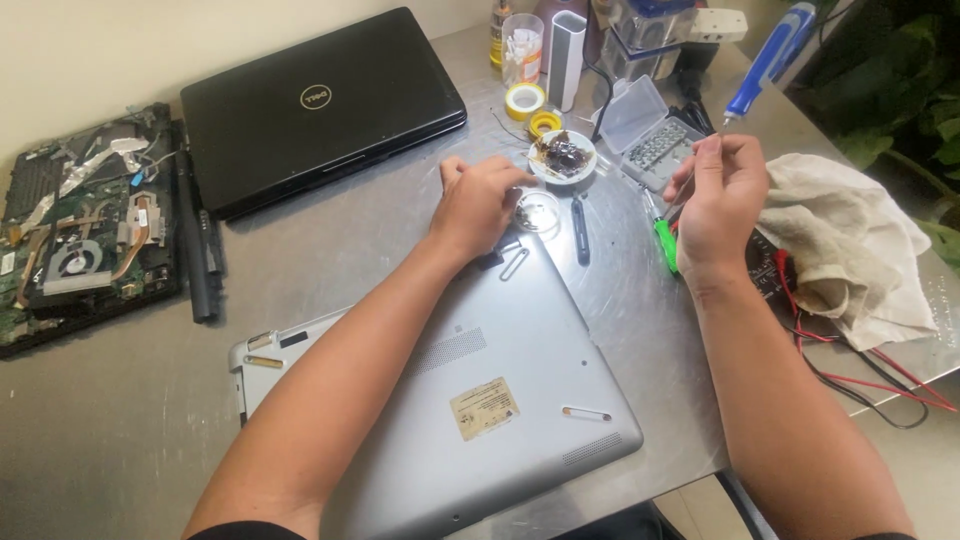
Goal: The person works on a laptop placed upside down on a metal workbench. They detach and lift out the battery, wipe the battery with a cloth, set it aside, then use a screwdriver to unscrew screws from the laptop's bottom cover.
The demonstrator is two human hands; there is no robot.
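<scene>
At frame centre the left hand (480, 205) is resting loosely curled, grasping nothing visible, on the upturned silver laptop's (470, 390) upper corner, while the right hand (722, 200) is pinching a thin tool to its right.

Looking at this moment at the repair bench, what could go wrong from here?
1. The left hand works beside a small clear dish near the silver laptop; a knock might tip the dish and scatter whatever it holds.
2. The right hand is raised, pinching something too small to identify; if dropped, it could be lost among the red and black wires and the cloth.
</scene>
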